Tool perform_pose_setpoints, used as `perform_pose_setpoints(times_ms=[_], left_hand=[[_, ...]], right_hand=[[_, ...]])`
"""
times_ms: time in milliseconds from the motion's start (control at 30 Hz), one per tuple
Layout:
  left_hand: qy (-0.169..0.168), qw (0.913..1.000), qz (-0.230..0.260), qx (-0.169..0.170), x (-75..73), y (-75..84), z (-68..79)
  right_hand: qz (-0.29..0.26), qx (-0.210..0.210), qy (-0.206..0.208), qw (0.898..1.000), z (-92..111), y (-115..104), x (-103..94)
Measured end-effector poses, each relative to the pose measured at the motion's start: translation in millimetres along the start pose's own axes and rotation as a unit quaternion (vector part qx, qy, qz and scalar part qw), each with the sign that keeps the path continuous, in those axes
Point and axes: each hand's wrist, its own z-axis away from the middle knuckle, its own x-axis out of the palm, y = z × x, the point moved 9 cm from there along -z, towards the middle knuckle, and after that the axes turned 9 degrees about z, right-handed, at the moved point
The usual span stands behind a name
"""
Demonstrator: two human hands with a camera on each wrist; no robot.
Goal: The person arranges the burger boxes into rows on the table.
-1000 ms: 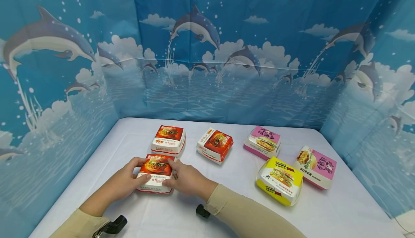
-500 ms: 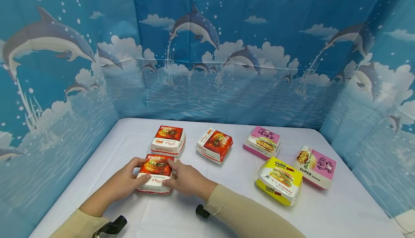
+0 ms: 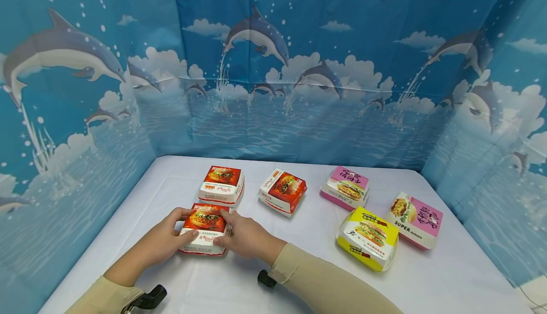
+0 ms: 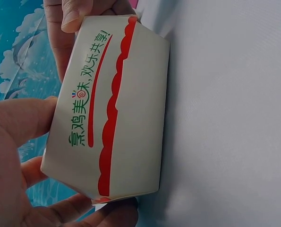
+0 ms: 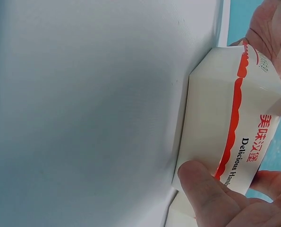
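Note:
A red-and-white burger box (image 3: 206, 226) lies flat on the left part of the table, with both hands around it. My left hand (image 3: 166, 239) grips its left side, the thumb on the near top edge. My right hand (image 3: 248, 235) holds the right side, thumb and a finger over the lid. The left wrist view shows the box's white side (image 4: 140, 113) with a red scalloped band, its base down on the cloth. In the right wrist view a thumb (image 5: 199, 184) presses the box's side. Right behind it sits a matching red burger box (image 3: 221, 184).
A third red burger box (image 3: 284, 192) sits at an angle in the back middle. To the right are two pink burger boxes (image 3: 346, 188) and a yellow one (image 3: 368, 239). A blue dolphin-print curtain (image 3: 273, 114) surrounds the white-covered table (image 3: 307, 280).

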Motion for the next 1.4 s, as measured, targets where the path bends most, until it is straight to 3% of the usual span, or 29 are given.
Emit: perform_pose_setpoints(times_ms=[1400], left_hand=[[-0.005, 1.0, -0.003, 0.006, -1.2, 4.6, 4.6]], right_hand=[[-0.017, 0.005, 0.006, 1.0, 10, 0, -7.1]])
